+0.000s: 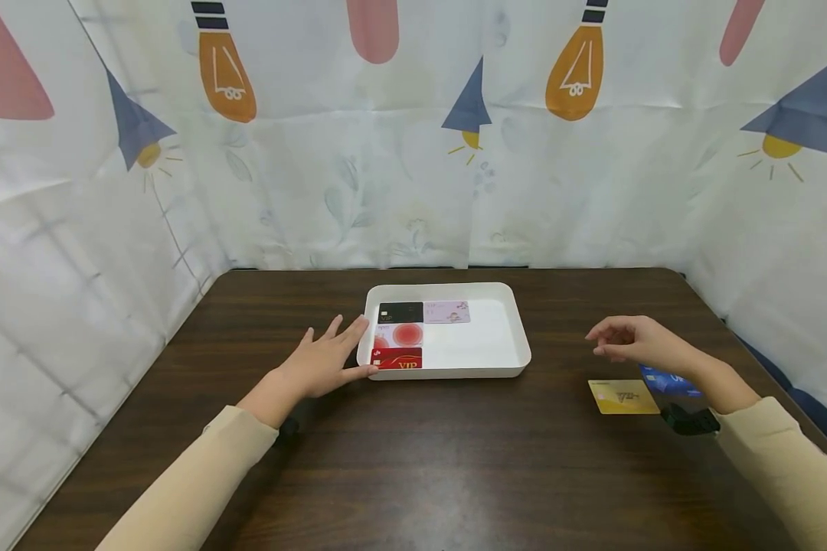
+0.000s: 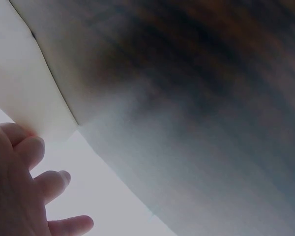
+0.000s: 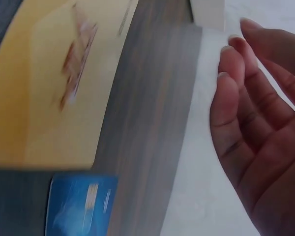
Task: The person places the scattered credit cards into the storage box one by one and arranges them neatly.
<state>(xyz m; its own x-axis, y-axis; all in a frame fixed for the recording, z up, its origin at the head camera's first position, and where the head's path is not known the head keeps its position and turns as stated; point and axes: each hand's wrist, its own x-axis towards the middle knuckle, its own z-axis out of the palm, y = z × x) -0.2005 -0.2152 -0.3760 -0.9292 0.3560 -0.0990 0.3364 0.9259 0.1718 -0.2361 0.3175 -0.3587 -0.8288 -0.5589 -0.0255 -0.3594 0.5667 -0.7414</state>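
A white tray (image 1: 475, 373) lies on the table with cards in it. The black card (image 1: 401, 310) and lilac card (image 1: 446, 312) lie side by side at the back; a pink card with red circles (image 1: 406, 335) and a red VIP card (image 1: 396, 357) line the left side. My left hand (image 1: 325, 363) rests at the tray's left edge, fingers spread, touching the rim. To the right, my right hand (image 1: 644, 342) hovers with loosely bent fingers and no card visible in them. Below it lie a gold card (image 1: 623, 397) and a blue card (image 1: 665, 380), the latter partly hidden by the wrist.
The dark wooden table (image 1: 441, 459) reaches to a white patterned curtain (image 1: 400, 191) at the back and sides. A black wrist device (image 1: 689, 419) sits at the right sleeve, close to the gold card.
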